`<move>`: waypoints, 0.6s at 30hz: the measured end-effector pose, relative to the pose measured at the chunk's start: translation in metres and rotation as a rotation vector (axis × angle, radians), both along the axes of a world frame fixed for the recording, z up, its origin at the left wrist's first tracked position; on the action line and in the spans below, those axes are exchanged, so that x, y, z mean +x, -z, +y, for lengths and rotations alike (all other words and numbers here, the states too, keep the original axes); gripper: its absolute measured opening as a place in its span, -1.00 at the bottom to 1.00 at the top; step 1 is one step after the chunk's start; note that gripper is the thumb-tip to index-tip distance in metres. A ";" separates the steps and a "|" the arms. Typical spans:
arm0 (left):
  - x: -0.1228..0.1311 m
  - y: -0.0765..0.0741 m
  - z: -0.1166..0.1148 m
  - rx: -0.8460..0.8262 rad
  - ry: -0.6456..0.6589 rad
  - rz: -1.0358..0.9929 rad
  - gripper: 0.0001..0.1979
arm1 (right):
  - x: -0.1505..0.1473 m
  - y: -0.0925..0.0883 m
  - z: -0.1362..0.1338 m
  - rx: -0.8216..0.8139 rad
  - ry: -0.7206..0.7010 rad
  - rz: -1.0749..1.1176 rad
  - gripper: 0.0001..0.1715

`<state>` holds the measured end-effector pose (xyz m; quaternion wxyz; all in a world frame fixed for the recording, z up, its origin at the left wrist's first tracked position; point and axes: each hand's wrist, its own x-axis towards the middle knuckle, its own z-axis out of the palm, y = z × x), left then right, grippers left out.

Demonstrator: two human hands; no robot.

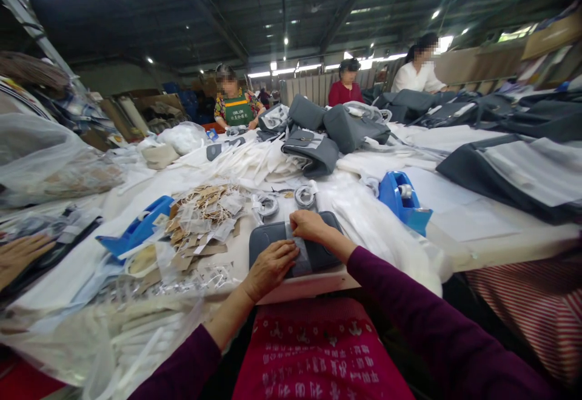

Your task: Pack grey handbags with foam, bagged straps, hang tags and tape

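Observation:
A dark grey flat bag [264,241] lies at the table's near edge in the head view, with a translucent wrapping strip [304,262] across its middle. My left hand [273,265] rests on the bag's near left part, fingers extended flat against the strip. Closed at the strip's upper end is my right hand [309,225], its fingertips pinching there. The hands partly cover the bag and strip. Just beyond the bag sit two wrapped strap coils, one on the left [267,205] and one on the right [304,195].
Left of the bag are a heap of brown tags [204,221] and a blue tape dispenser [139,227]. Another blue dispenser [402,200] stands right. Grey bags [311,148] pile up behind. A co-worker's hand [25,254] is at far left; several people work across the table.

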<state>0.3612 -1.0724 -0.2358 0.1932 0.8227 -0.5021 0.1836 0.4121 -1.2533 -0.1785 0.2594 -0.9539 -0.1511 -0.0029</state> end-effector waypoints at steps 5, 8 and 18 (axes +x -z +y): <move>0.001 0.001 0.000 -0.005 -0.033 -0.037 -0.67 | -0.028 -0.011 -0.073 0.290 0.201 -0.183 -0.79; 0.005 0.005 0.002 -0.033 -0.029 -0.076 -0.66 | -0.045 -0.024 -0.157 0.343 0.544 -0.347 -0.64; 0.013 0.014 0.007 -0.059 -0.008 -0.159 -0.65 | -0.030 -0.025 -0.273 0.468 0.941 -0.083 -0.77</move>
